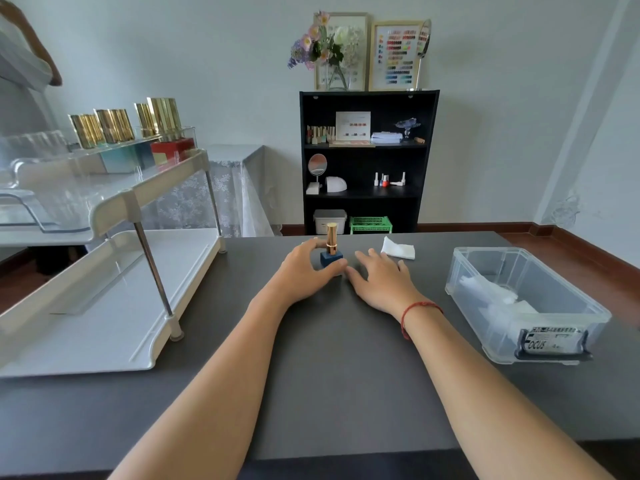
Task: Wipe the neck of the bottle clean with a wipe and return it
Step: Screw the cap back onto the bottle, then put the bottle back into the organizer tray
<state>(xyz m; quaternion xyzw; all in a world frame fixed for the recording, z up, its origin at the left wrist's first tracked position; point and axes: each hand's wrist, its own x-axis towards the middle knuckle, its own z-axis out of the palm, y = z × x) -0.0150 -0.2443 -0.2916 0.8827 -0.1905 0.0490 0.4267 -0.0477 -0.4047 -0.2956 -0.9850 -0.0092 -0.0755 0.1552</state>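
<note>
Left grip on the nail polish bottle, wipe waiting beyond the right hand.

My left hand (304,268) curls its grip around the blue base of the nail polish bottle (331,252), thumb in front, fingers behind; the bottle stands upright on the counter (346,358), long axis vertical, gold cap pointing up. My right hand (379,277) lies flat and spread, holding nothing, just beside the bottle. The white wipe (398,250) sits up and to the right of it, nearer that hand, so I judge the right should fetch it.
</note>
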